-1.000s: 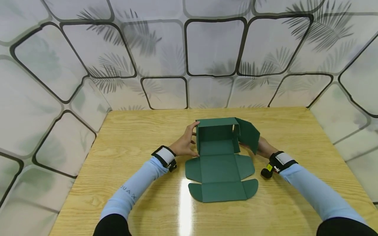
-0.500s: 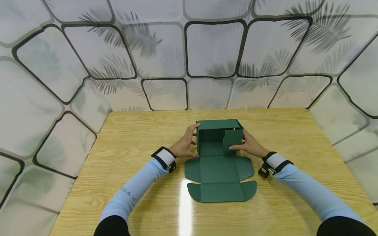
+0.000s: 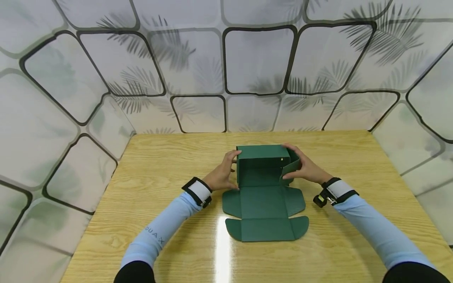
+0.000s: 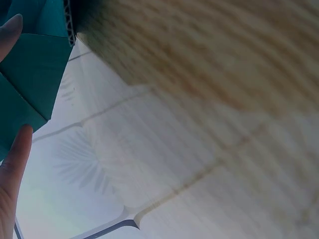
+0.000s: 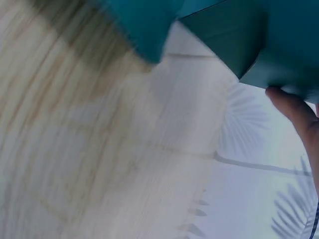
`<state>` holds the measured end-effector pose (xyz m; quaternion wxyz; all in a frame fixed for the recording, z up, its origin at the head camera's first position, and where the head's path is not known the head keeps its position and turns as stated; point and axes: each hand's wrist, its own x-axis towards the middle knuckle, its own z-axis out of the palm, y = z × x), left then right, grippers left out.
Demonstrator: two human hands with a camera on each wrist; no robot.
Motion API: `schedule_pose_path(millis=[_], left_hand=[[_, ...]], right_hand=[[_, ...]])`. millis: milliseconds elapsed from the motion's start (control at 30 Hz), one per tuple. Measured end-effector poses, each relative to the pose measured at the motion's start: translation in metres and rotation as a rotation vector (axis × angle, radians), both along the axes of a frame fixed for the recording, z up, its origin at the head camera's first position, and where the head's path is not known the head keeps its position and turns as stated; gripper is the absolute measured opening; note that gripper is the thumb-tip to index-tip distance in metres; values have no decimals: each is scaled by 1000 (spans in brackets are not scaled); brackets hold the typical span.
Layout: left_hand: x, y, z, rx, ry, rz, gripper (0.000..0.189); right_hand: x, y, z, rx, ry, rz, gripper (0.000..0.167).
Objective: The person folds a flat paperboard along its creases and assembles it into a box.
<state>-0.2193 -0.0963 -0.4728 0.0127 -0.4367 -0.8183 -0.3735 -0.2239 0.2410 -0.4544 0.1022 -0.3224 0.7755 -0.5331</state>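
Observation:
A green cardboard box (image 3: pixel 263 152), partly folded, stands at the middle of the table with its open side toward me. Its lid panel (image 3: pixel 262 202) lies flat in front, the small side flaps spread out. My left hand (image 3: pixel 220 175) grips the box's left wall, index fingertip at the top corner and thumb low near the fold. On the right, my right hand (image 3: pixel 308 169) holds the side flap (image 3: pixel 291 167), which is bent inward at the box's right end. Its thumb is on the front of the flap and a fingertip (image 5: pixel 279 94) reaches the box's edge.
The box stands on a wooden table (image 3: pixel 170 157) with a bright reflection near its front. A pale patterned backdrop (image 3: pixel 198 70) rises behind the table and along both sides.
The right-hand flap swung from sticking outward to folded across the opening, then back partway. My right hand moved from behind the flap to its front and top. The left hand stayed put.

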Motion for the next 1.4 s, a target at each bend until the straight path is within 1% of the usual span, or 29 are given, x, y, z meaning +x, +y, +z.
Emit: schedule_pose_path(millis=[67,133,233,300,400,500,633,833,900,967,1033,1133,1200,1333,1400], left_hand=[[0,0,-1,-4,3,-4,124],[-1,0,0,-13,2,-7,124],[-3,0,2,-41,-19,0,124],[-4,-1,4,-60,-53,4,124],[-6,-2,7,-84,-120,4,124],[-7,-2,8,-88,-180,-7,124],[-8,0,7,-85,-219,-25,124],[-9,2,5,-66,-233,-42,124],[-9,2,5,-64,-243,-46,125],[-9,2,5,-62,-255,-51,125],[-9,1,5,-59,-269,-54,125],[-10,1,6,-54,-284,-59,125],[-10,0,5,-52,-277,-57,125],[-11,-1,3,-40,-258,-48,126],[-13,-2,1,-32,-273,-47,126]], right_hand=[[1,0,-1,35,25,19,92],[1,1,-1,82,59,34,92],[-1,3,0,169,136,46,103],[-3,5,0,218,201,68,110],[-6,7,-3,263,328,102,120],[-9,9,-12,261,461,117,127],[-9,9,-23,233,622,107,129],[-11,7,-33,170,783,113,120],[-11,7,-35,170,834,100,119],[-10,8,-37,181,857,78,120],[-8,9,-38,202,853,46,124],[-2,9,-40,242,810,-2,135],[2,9,-41,267,785,-23,145],[6,5,-43,325,807,-43,160],[7,3,-43,342,795,-55,164]])
